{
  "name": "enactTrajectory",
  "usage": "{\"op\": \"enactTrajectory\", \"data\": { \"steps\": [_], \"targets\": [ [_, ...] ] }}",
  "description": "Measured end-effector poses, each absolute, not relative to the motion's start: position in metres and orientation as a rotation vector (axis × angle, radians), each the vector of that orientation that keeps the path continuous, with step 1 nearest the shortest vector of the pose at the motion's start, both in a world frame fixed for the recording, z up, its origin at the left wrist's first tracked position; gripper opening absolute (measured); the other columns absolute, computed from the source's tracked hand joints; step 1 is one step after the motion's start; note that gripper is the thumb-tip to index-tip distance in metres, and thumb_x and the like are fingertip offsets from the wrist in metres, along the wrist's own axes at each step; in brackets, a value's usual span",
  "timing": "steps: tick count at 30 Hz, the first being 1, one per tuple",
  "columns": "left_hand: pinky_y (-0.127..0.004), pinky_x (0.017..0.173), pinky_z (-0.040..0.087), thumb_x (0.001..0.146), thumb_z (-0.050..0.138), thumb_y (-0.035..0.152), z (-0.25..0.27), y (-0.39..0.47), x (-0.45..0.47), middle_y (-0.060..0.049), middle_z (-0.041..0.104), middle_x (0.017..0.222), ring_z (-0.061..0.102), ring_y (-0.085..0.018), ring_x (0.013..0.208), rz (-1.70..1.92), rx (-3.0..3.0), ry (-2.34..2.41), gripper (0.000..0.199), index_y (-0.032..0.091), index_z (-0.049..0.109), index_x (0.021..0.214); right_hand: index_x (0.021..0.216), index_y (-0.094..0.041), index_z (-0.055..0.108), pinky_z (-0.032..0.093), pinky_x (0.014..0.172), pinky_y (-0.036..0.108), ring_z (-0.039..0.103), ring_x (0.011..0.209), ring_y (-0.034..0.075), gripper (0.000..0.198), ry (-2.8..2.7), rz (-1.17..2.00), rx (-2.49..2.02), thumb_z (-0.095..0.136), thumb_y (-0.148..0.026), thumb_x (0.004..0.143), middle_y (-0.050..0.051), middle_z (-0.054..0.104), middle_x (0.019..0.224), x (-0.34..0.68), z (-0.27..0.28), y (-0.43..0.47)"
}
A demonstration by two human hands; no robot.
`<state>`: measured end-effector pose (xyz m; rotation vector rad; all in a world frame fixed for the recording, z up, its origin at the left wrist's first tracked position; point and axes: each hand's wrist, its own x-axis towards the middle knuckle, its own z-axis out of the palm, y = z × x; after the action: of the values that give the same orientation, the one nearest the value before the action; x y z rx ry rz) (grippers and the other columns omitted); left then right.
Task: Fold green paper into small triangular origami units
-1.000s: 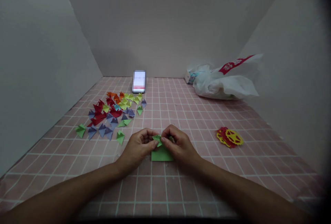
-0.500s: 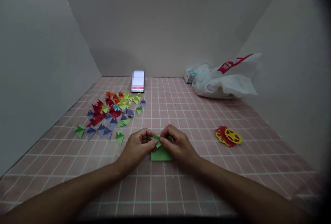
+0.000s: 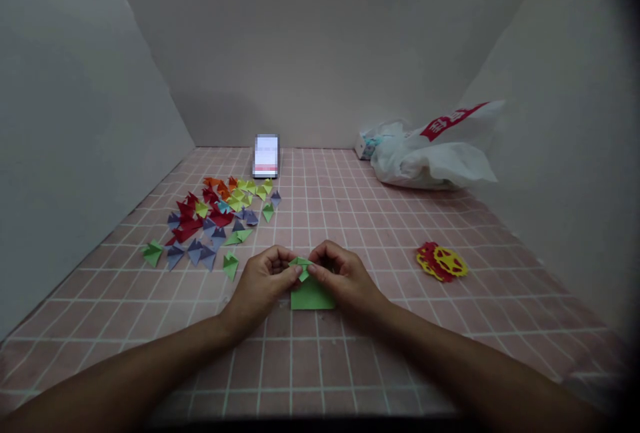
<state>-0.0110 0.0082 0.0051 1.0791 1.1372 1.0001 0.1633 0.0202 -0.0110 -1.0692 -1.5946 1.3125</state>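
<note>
Between my two hands is a small folded piece of green paper (image 3: pixel 303 269), its top edge spread sideways and a point hanging down. My left hand (image 3: pixel 264 284) pinches its left side between thumb and fingers. On the right side, my right hand (image 3: pixel 344 277) grips it the same way, with the thumb on the near face. Below the folded piece, a flat green paper sheet (image 3: pixel 312 297) lies on the table, its right part hidden behind my right hand.
Several folded paper pieces (image 3: pixel 210 219) in red, orange, yellow, purple and green lie to the left. A phone (image 3: pixel 266 156) stands at the back. A white plastic bag (image 3: pixel 430 163) and a small box (image 3: pixel 367 145) sit back right. Yellow and red cutouts (image 3: pixel 443 262) lie right on the tiled-pattern table (image 3: pixel 380 219).
The folded green paper now shows a wider, flatter top edge between my fingertips. My hands have barely shifted, and the view has moved slightly.
</note>
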Motion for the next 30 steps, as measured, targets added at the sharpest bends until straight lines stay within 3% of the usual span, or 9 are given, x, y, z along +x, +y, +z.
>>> {"op": "enactTrajectory", "data": {
  "steps": [14,30],
  "targets": [
    [-0.023,0.056,0.046,0.065,0.075,0.029,0.0061,0.0095,-0.0111,0.003,0.061,0.064,0.058,-0.011,0.057,1.013,1.027,1.177,0.024,0.016,0.059,0.077,0.084,-0.02,0.061,0.037,0.056,0.025,0.047,0.065,0.013,0.012,-1.487,1.414,-1.06,0.058,-0.031,0.083,0.0,0.053,0.074,0.1638,-0.0037,0.019],
    [-0.024,0.058,0.046,0.067,0.074,0.029,0.003,0.0101,-0.0115,0.003,0.062,0.062,0.058,-0.011,0.057,0.998,1.067,1.141,0.022,0.016,0.061,0.078,0.076,-0.019,0.059,0.039,0.055,0.025,0.047,0.064,0.013,0.011,-1.438,1.418,-1.103,0.065,-0.028,0.074,-0.001,0.054,0.071,0.1606,-0.0048,0.0195]
  ]
}}
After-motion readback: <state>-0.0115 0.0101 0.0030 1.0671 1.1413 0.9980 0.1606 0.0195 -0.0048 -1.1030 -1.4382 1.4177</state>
